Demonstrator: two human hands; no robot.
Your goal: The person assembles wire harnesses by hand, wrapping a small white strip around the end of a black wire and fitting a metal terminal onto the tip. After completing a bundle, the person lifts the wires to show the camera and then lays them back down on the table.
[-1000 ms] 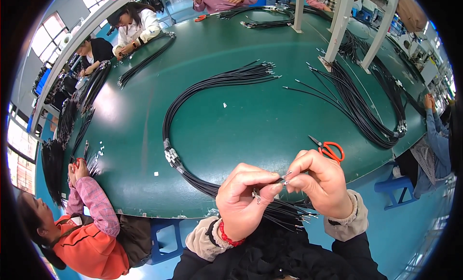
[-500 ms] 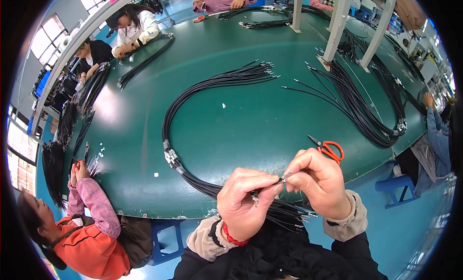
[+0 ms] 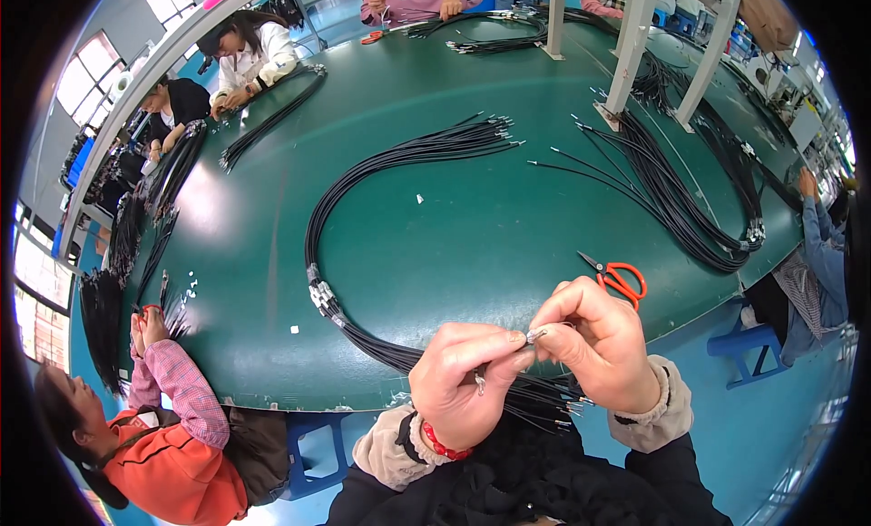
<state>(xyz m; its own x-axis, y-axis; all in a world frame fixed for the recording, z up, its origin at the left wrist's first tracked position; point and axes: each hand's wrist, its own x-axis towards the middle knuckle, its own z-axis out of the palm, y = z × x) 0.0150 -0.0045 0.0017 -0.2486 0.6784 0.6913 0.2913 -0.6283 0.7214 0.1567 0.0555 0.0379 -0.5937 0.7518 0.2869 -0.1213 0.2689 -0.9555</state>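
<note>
Green desk [image 3: 435, 245] above a blue floor [image 3: 717, 426]. A black cable bundle [image 3: 313, 227] curves across it; over its near edge, left hand [image 3: 464, 374] and right hand [image 3: 599, 345] pinch a small silvery piece [image 3: 535, 336].

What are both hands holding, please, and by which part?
The left hand and right hand pinch a small silvery piece; the part gripped is unclear. Another silvery bit shows at the left palm.

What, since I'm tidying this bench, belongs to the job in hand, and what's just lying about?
Likely in the job:
small silvery piece, pinched between left hand and right hand
long curved bundle of black silver-tipped cables, passing beneath the left hand

Apparently lying about:
red-handled metal scissors, near the right hand
small square white scrap on green tabletop
</note>
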